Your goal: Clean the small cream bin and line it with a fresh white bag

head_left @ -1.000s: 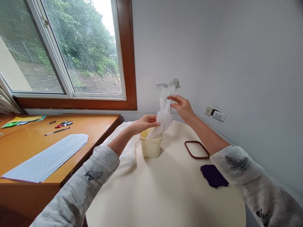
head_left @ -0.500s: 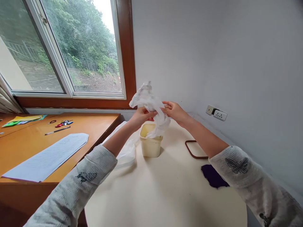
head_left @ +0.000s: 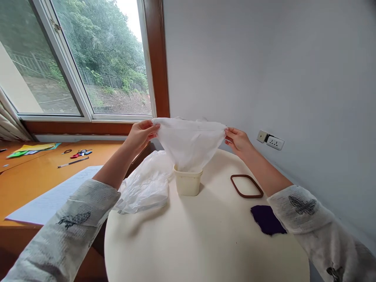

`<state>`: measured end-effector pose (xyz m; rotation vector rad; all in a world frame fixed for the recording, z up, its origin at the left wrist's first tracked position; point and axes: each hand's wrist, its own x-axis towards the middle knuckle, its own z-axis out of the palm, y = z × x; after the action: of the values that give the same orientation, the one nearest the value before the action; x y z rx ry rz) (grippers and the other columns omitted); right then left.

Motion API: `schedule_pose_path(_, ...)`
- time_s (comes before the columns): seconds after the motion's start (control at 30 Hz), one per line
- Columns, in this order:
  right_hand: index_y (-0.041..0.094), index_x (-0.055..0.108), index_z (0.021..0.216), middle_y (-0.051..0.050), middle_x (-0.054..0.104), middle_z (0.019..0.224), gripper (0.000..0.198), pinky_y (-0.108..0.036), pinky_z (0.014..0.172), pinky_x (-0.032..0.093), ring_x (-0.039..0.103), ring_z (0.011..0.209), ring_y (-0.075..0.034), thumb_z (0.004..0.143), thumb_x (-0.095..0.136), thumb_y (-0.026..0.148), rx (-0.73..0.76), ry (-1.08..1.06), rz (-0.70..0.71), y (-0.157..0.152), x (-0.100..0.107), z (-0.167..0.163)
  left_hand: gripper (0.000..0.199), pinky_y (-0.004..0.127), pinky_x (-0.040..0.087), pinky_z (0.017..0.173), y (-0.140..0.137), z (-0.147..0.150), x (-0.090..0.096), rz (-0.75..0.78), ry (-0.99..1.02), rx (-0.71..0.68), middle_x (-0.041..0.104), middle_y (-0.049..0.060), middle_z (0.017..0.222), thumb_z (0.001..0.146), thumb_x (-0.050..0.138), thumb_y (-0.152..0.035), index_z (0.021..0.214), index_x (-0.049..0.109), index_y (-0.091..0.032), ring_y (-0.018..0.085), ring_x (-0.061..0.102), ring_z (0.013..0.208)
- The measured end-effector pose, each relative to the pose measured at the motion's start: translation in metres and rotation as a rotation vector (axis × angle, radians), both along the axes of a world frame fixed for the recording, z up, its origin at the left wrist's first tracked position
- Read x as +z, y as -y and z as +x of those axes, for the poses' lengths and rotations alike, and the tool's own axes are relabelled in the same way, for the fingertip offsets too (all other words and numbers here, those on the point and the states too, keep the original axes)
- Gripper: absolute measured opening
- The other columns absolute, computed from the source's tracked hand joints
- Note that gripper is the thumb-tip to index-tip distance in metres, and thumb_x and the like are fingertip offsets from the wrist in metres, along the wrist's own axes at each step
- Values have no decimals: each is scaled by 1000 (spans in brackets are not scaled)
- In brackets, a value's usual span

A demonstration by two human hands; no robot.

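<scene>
both hands – left hand (head_left: pixel 141 134), right hand (head_left: pixel 238 140) – pinch the white bag (head_left: pixel 189 143) stretched above the tub (head_left: pixel 188 183).

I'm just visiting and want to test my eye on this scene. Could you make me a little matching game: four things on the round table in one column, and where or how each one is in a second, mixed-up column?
Things:
1. white plastic bag
2. cream tub
3. brown ring
4. purple cloth

Places or states:
A. lies flat near the person's right sleeve
B. stretched wide between left hand and right hand
C. lies empty on the table, right of the tub
D. stands upright with the bag's lower end in it

Pairs: 1-B, 2-D, 3-C, 4-A
</scene>
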<state>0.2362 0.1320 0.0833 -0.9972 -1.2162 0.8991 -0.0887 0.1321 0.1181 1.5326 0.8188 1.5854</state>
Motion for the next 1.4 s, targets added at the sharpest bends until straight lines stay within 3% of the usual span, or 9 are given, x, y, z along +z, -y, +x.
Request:
schedule_pose_path(0.2, 23, 58, 82, -3, 62, 90, 35, -33, 77, 45, 57, 87, -18, 64, 66, 52, 234, 91, 106, 37, -2, 20, 18, 32, 50, 71, 33, -22, 3, -11, -232, -101, 65, 3, 71, 57, 75, -29, 68, 66, -19, 16, 58, 69)
schedule_pose_path(0.37, 20, 61, 68, -2, 62, 78, 24, -33, 76, 43, 57, 78, -18, 69, 64, 44, 626, 587, -83, 81, -25, 44, 12, 31, 46, 74, 72, -50, -15, -339, -1112, -476, 70, 2, 79, 62, 70, -28, 72, 71, -21, 20, 60, 77)
schedule_pose_path(0.47, 23, 68, 76, -2, 65, 90, 15, -30, 75, 41, 57, 82, -18, 73, 60, 36, 746, 909, -149, 92, -50, 41, 16, 25, 44, 63, 81, -57, -32, -508, -1350, -408, 70, 3, 77, 59, 70, -31, 74, 71, -25, 20, 61, 73)
schedule_pose_path(0.73, 21, 62, 72, -2, 64, 78, 26, -31, 69, 40, 57, 78, -19, 83, 45, 38, 432, 963, -119, 93, -79, 3, 32, 25, 36, 54, 93, -1, -67, -122, -1263, -171, 54, 0, 60, 82, 43, -45, 65, 54, -21, 14, 48, 56)
schedule_pose_path(0.9, 20, 54, 72, 0, 58, 74, 21, -28, 64, 41, 53, 70, -15, 76, 57, 41, 458, 922, -15, 111, -104, -36, 41, 28, 41, 63, 117, 39, -132, 14, -1428, -50, 58, 7, 95, 73, 60, -42, 108, 50, -21, 22, 55, 80)
schedule_pose_path(1.0, 22, 51, 82, 0, 57, 85, 32, -32, 70, 42, 53, 78, -18, 64, 70, 42, 387, 925, 45, 126, -127, -60, 50, 35, 41, 70, 113, 46, -171, 202, -1612, 196, 55, 10, 95, 68, 67, -28, 113, 48, -17, 27, 52, 85)
schedule_pose_path(1.1, 24, 49, 90, -2, 56, 93, 43, -37, 77, 42, 52, 88, -23, 59, 75, 38, 291, 917, 77, 134, -147, -77, 27, 38, 41, 71, 98, 44, -190, 378, -1660, 338, 54, 11, 92, 74, 56, -14, 100, 54, -18, 28, 50, 84)
schedule_pose_path(1.23, 25, 46, 97, -4, 55, 98, 39, -41, 80, 43, 51, 93, -25, 66, 69, 27, 169, 916, 103, 131, -161, -83, 22, 38, 41, 69, 87, 39, -184, 416, -1559, 345, 53, 10, 85, 77, 39, -4, 78, 55, -19, 25, 50, 79)
schedule_pose_path(1.4, 24, 44, 98, -5, 53, 94, 19, -42, 79, 43, 50, 91, -23, 80, 48, 19, -31, 826, 207, 135, -159, -79, 11, 33, 45, 71, 100, 43, -139, 139, -991, 121, 55, 5, 91, 79, 43, -13, 82, 51, -20, 18, 54, 81)
